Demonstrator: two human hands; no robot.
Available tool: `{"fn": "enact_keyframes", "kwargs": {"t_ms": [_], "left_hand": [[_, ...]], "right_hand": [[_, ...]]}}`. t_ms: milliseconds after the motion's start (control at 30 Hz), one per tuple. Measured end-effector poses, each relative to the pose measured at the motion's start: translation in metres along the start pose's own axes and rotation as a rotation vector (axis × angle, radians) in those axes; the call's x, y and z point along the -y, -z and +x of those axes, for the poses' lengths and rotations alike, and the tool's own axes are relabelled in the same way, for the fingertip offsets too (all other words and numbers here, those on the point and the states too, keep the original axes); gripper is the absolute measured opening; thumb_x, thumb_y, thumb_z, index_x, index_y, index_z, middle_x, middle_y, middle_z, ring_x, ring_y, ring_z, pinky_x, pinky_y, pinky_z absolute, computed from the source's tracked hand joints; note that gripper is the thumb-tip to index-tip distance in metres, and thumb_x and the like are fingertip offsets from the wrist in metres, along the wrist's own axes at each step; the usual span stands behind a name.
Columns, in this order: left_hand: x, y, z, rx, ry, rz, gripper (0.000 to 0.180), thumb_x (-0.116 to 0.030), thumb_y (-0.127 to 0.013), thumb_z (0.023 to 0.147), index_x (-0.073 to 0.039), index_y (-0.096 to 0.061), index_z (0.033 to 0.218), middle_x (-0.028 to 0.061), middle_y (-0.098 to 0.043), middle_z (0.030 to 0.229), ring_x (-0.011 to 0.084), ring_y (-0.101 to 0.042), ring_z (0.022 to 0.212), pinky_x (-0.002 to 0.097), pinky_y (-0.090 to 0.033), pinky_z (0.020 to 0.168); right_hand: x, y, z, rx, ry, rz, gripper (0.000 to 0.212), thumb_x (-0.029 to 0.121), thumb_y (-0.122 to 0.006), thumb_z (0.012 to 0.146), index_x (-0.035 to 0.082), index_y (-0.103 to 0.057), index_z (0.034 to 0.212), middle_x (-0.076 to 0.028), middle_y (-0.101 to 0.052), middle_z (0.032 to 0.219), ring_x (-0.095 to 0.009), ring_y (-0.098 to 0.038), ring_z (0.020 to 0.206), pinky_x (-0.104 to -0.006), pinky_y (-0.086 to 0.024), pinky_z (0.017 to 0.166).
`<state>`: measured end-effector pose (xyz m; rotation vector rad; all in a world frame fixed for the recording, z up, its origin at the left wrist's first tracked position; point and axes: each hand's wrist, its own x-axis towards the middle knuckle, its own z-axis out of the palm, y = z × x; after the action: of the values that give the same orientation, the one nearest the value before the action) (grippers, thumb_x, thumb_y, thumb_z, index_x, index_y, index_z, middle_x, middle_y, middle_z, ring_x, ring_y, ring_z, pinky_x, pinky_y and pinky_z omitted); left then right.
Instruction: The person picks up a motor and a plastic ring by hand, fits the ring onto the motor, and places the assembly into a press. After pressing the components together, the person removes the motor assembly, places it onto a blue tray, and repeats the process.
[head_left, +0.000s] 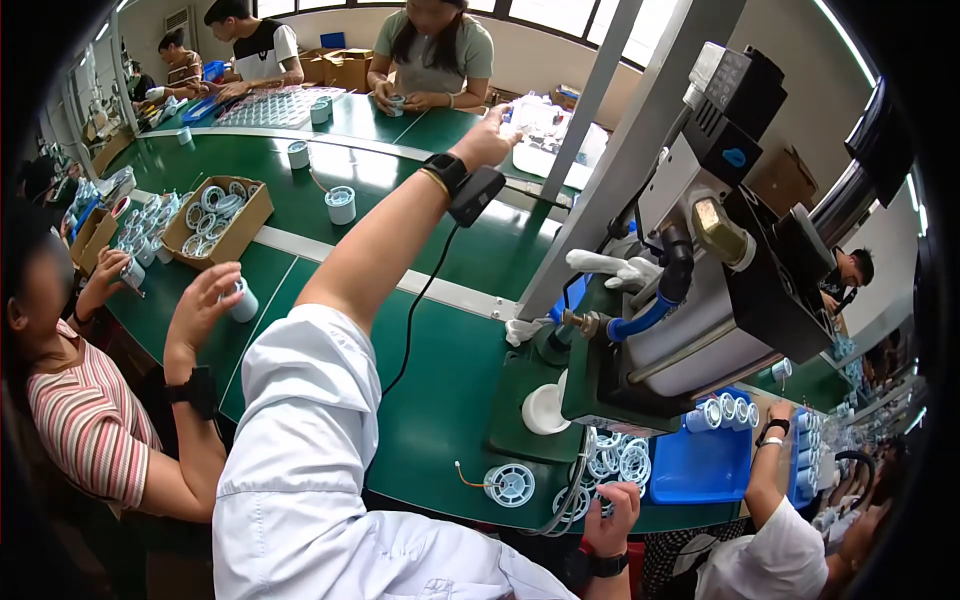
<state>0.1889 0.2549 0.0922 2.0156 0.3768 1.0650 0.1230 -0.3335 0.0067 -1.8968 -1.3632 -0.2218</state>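
My left arm, in a white sleeve with a black watch, stretches far across the green table. My left hand (487, 142) is at the near edge of a clear-lined bin (560, 150) of small white parts. Its fingers look pinched around a pale bit too small to name. My right hand (612, 518) is low at the right, fingers loosely curled and apart, with nothing seen in it. Beside it lie several pale-blue spoked plastic wheels (633, 462). A single pale-blue round housing (510, 485) with a thin wire rests left of them, below the press (680, 300).
A white round fixture (545, 408) is on the press base. A blue tray (700, 465) holds pale-blue cylinders. Left, a cardboard box (215, 220) is full of similar parts, and a co-worker in stripes (100, 400) handles one. A black cable (405, 330) hangs from my wrist.
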Motion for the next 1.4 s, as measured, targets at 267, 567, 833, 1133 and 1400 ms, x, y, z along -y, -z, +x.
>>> {"fn": "enact_keyframes", "kwargs": {"t_ms": [267,567,833,1133,1400], "left_hand": [[-0.120,0.029,-0.221,0.448,-0.080,0.104,0.020,-0.017,-0.065,0.087,-0.002,-0.060,0.100,0.0127,-0.065,0.089,0.0266,-0.064,0.084,0.0358,-0.051,0.075],[-0.215,0.000,-0.382,0.602,-0.118,0.249,0.051,-0.029,-0.079,0.073,-0.004,-0.054,0.111,0.0122,-0.055,0.107,0.0288,-0.059,0.091,0.0376,-0.049,0.077],[-0.222,-0.004,-0.393,0.580,0.010,0.248,0.058,-0.021,-0.080,0.066,-0.005,-0.051,0.113,0.0121,-0.053,0.102,0.0304,-0.059,0.090,0.0381,-0.049,0.076],[-0.096,0.184,-0.250,-0.057,0.077,0.827,0.060,-0.027,-0.077,0.070,-0.001,-0.053,0.119,0.0194,-0.059,0.116,0.0341,-0.059,0.105,0.0380,-0.047,0.091],[0.027,0.269,-0.256,-0.109,0.666,0.954,0.069,-0.040,-0.077,0.069,-0.006,-0.054,0.124,0.0177,-0.058,0.125,0.0320,-0.056,0.116,0.0388,-0.046,0.096]], "right_hand": [[-0.007,0.001,0.023,-0.043,-0.016,0.012,0.015,0.004,-0.061,0.079,0.003,-0.057,0.093,-0.012,-0.053,0.090,-0.027,-0.051,0.084,-0.0359,-0.043,0.076],[-0.002,0.012,0.051,-0.162,0.072,0.173,0.007,0.001,-0.055,0.088,0.003,-0.055,0.094,-0.011,-0.050,0.093,-0.022,-0.048,0.084,-0.0313,-0.041,0.075],[-0.006,0.033,0.016,-0.153,-0.023,0.180,0.008,-0.003,-0.052,0.088,0.002,-0.054,0.093,-0.009,-0.048,0.094,-0.019,-0.047,0.085,-0.0281,-0.039,0.076],[-0.010,0.053,0.004,-0.244,-0.145,0.092,0.007,-0.003,-0.055,0.087,0.002,-0.055,0.091,-0.009,-0.050,0.089,-0.021,-0.050,0.085,-0.0303,-0.040,0.077],[0.000,0.050,0.013,-0.128,-0.145,-0.017,0.005,-0.004,-0.051,0.088,-0.001,-0.053,0.090,-0.009,-0.050,0.089,-0.021,-0.049,0.085,-0.0296,-0.040,0.079]]}}
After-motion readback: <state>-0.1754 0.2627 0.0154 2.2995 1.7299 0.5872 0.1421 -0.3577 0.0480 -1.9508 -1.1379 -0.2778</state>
